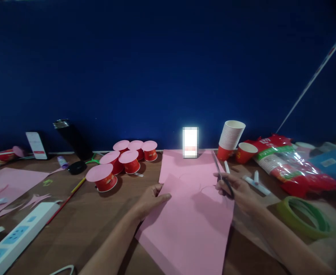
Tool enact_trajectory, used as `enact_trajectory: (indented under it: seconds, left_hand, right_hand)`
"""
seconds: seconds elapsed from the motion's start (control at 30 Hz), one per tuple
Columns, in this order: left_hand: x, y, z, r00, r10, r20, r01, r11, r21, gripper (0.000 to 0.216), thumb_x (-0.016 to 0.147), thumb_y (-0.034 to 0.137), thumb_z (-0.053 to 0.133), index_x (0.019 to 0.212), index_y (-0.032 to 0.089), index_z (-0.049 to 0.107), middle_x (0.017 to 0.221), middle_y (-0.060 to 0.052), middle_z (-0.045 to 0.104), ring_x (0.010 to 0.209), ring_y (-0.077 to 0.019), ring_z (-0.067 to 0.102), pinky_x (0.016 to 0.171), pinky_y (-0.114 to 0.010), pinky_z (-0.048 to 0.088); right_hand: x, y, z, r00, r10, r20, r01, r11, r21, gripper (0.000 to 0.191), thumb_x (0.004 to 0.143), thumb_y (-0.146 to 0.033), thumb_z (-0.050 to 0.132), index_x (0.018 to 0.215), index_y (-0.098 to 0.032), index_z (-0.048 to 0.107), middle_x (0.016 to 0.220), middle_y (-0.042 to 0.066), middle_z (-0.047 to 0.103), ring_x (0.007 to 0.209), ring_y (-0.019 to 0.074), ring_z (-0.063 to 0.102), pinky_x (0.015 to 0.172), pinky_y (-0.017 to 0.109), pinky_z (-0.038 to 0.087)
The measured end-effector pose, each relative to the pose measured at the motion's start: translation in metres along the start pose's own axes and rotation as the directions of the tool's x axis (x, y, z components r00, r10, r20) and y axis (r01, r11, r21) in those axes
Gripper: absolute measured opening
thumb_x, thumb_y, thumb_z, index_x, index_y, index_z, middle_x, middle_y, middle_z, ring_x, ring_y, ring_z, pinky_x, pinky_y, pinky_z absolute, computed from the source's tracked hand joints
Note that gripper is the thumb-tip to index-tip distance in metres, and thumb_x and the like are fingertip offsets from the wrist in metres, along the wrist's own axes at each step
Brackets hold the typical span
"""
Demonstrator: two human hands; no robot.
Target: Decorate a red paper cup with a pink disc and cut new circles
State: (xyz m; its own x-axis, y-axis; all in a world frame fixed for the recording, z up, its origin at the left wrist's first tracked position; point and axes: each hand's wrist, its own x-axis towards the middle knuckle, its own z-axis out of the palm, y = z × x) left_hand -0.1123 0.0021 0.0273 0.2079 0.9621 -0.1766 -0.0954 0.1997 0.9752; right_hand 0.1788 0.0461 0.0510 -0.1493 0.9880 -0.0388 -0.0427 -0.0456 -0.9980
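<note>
My left hand [152,200] grips the left edge of a sheet of pink paper [185,221], thumb on top and fingers underneath. Faint curved pencil-like lines show on this sheet. In my right hand [238,189] is a pair of scissors [227,187], its handles in my fingers and its blades pointing up and away over the paper's right side. Another pink sheet [170,162] seems to lie beneath or behind the first. To the left stand several red paper cups [132,166] topped with pink paper discs.
A lit phone [190,142] stands against the blue wall. Stacked paper cups [232,133], a glossy red package [288,160] and green tape rolls [305,217] are at right. Leftward are a black bottle [73,139], a power strip [20,236], a pencil [66,200] and paper scraps [34,200].
</note>
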Motion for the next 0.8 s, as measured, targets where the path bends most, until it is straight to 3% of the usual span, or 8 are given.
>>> enact_trajectory:
  seconds: [0.2,0.37,0.53,0.63,0.8]
  left_hand:
    - [0.008,-0.005,-0.01,0.954,0.076,-0.289,-0.095,0.994,-0.053,0.044,0.066,0.041,0.077,0.097,0.013,0.066,0.084,-0.007,0.074,0.073,-0.0229,0.069,0.071,-0.034,0.053]
    - [0.009,-0.001,-0.023,0.892,0.138,-0.429,-0.152,0.988,0.001,0.052,0.062,0.044,0.078,0.101,0.013,0.066,0.086,-0.008,0.074,0.078,-0.025,0.07,0.074,-0.036,0.053]
    - [0.011,-0.004,-0.036,0.817,0.221,-0.533,-0.17,0.975,0.145,0.056,0.062,0.045,0.077,0.106,0.013,0.064,0.091,-0.009,0.073,0.082,-0.0248,0.069,0.075,-0.035,0.053]
    - [0.012,-0.008,-0.045,0.739,0.286,-0.61,-0.14,0.951,0.276,0.052,0.067,0.046,0.07,0.106,0.012,0.063,0.092,-0.011,0.072,0.082,-0.0248,0.067,0.073,-0.036,0.052]
    - [0.005,-0.002,-0.052,0.512,0.442,-0.737,0.003,0.857,0.516,0.037,0.071,0.04,0.062,0.096,0.012,0.065,0.093,-0.012,0.069,0.086,-0.0291,0.063,0.082,-0.044,0.048]
  right_hand:
    - [0.001,0.011,-0.013,0.981,-0.05,-0.19,0.076,0.988,0.136,0.046,0.059,-0.042,0.083,0.096,-0.019,0.067,0.062,-0.003,0.057,0.054,0.0095,0.052,0.052,0.022,0.045]
    - [0.002,0.019,-0.014,0.965,-0.057,-0.257,0.094,0.987,0.131,0.046,0.06,-0.038,0.083,0.098,-0.021,0.065,0.068,-0.003,0.06,0.055,0.0093,0.053,0.052,0.022,0.045]
    - [-0.001,0.022,-0.01,0.967,-0.049,-0.248,0.067,0.996,0.063,0.046,0.064,-0.038,0.08,0.103,-0.021,0.063,0.065,-0.004,0.057,0.057,0.0098,0.053,0.047,0.019,0.04]
    - [-0.002,0.024,-0.01,0.97,-0.027,-0.241,0.042,0.998,0.055,0.044,0.066,-0.038,0.078,0.104,-0.021,0.063,0.067,-0.004,0.058,0.058,0.0102,0.053,0.047,0.018,0.04]
    - [-0.001,0.026,-0.012,0.969,-0.021,-0.245,0.032,0.999,0.04,0.045,0.065,-0.038,0.077,0.105,-0.022,0.063,0.065,-0.004,0.057,0.057,0.0105,0.053,0.043,0.016,0.038]
